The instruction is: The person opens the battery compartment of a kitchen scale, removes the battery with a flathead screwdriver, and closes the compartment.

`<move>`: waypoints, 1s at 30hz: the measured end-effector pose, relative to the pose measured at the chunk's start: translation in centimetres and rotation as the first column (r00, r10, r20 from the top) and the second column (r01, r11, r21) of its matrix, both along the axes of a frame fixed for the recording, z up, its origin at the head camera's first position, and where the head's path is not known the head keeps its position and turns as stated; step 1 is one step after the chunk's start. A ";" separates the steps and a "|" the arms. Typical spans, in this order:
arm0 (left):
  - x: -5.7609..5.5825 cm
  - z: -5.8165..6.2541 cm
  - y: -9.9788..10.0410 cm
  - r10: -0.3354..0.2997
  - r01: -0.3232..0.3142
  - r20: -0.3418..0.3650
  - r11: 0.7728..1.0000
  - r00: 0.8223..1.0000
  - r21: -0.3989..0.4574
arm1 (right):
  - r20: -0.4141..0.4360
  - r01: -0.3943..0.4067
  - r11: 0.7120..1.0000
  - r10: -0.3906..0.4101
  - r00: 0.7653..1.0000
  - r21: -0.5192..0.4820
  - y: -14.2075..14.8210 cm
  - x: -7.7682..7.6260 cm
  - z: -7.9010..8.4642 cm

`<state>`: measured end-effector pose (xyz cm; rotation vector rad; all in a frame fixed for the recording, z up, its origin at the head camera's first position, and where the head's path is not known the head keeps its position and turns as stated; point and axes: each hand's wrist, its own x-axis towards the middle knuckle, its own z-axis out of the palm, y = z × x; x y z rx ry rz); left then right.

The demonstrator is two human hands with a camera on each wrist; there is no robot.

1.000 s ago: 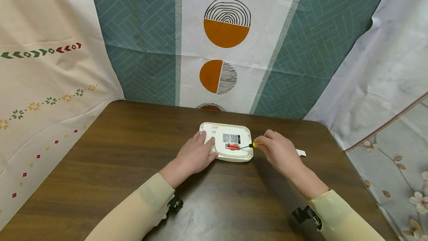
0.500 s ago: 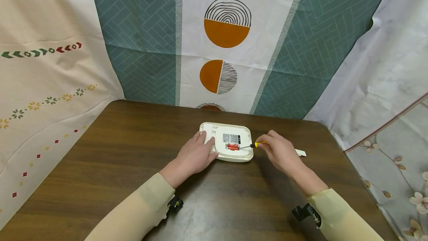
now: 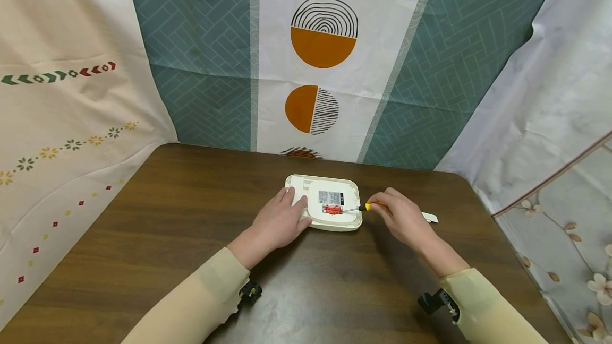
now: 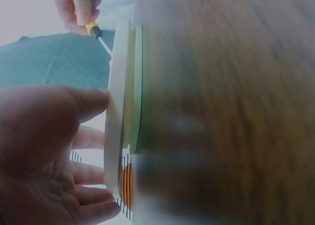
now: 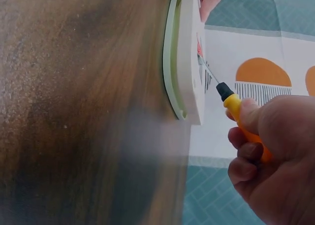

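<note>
A white, rounded, flat device [image 3: 353,195], perhaps a kitchen scale turned underside up, lies on the table. Red batteries [image 3: 333,209] show in its small compartment, below a grey label [image 3: 329,197]. My left hand [image 3: 279,220] rests on the device's left side with fingers fairly straight, the thumb at the near edge. My right hand [image 3: 400,217] grips a screwdriver [image 5: 233,105] by its yellow handle. From the right, its thin metal shaft reaches to the batteries' right end; whether the tip touches them is too small to tell.
A small white piece [image 3: 430,217], likely the battery cover, lies on the brown wooden table [image 3: 191,227] beyond my right hand, partly hidden by it. Patterned cloths [image 3: 205,68] hang around the back and sides.
My right hand and the screwdriver handle have shifted very slightly, with the tip still at the batteries. The left hand and the device stay where they were.
</note>
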<state>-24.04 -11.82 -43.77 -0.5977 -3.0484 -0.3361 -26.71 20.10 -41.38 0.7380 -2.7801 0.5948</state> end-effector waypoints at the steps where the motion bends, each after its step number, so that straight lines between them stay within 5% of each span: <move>1: 0.0 0.0 0.0 0.001 -0.001 -0.002 1.000 1.000 0.001 | 0.007 0.003 1.000 -0.003 1.000 -0.001 0.0 0.0 0.0; 15: 0.0 0.0 -0.1 0.006 -0.006 0.004 1.000 1.000 0.000 | -0.196 -0.087 0.996 0.088 0.977 0.010 -0.9 0.2 0.3; 30: -0.1 0.2 -0.2 0.004 -0.004 0.025 1.000 1.000 0.021 | -0.002 -0.033 0.995 0.033 0.999 -0.089 0.1 -0.1 -1.0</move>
